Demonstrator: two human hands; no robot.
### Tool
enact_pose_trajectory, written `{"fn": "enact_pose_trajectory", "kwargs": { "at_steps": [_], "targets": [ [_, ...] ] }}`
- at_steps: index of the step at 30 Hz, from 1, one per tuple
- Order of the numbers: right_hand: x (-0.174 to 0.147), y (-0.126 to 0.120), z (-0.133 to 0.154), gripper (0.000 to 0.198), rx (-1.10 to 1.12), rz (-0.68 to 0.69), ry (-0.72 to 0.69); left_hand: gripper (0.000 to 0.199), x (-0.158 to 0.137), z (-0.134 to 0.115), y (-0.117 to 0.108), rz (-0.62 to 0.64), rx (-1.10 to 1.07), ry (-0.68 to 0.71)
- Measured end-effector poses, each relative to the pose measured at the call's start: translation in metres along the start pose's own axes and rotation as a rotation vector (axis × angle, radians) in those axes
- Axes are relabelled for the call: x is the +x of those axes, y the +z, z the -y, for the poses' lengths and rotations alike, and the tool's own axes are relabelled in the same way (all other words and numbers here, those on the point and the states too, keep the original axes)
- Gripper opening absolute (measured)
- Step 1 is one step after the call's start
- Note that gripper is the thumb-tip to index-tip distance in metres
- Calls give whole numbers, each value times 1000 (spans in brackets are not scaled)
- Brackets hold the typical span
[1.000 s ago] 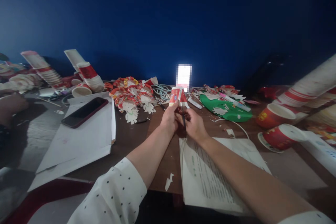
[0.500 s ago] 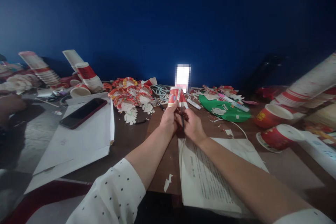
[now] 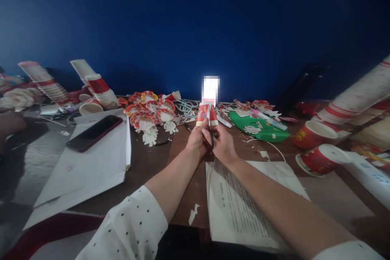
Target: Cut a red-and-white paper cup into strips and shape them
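A red and white paper cup [image 3: 202, 112] is upside down or tilted, I cannot tell which, with my left hand [image 3: 197, 140] closed on its lower edge. My right hand [image 3: 223, 141] is closed around scissors [image 3: 212, 141]; a dark handle shows between the hands, and the blades lie along the cup's side. Both hands nearly touch over the brown table [image 3: 183, 170]. Most of the scissors' handle is hidden by my fingers.
Left lie a phone [image 3: 95, 132] on white paper [image 3: 67, 178] and cut-cup crafts [image 3: 149, 113]. A green sheet [image 3: 268, 132] with scraps, printed pages [image 3: 237, 211], paper cups [image 3: 327, 158] and a power strip [image 3: 370, 174] are on the right. Another person's hand [image 3: 12, 128] shows far left.
The cup has turned slightly in my left hand, and the scissors now sit along its front. The whole view has shifted a little.
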State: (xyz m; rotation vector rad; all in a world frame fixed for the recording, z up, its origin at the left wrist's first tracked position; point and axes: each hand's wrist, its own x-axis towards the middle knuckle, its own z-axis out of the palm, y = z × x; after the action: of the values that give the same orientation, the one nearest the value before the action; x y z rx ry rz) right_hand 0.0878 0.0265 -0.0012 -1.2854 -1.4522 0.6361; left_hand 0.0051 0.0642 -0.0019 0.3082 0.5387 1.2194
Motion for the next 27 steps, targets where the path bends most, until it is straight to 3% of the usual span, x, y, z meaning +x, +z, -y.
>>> {"fn": "enact_pose_trajectory", "kwargs": {
  "at_steps": [8,21,27],
  "targets": [
    [-2,0,2,40,30,-7,46,15,-4,-2,3,-53,-31,-45],
    [1,2,10,36,274,-58,211,35,-2,0,-2,-115,135,-48],
    [1,2,15,35,264,-43,242,43,-7,-1,2,-68,179,-12]
  ]
}}
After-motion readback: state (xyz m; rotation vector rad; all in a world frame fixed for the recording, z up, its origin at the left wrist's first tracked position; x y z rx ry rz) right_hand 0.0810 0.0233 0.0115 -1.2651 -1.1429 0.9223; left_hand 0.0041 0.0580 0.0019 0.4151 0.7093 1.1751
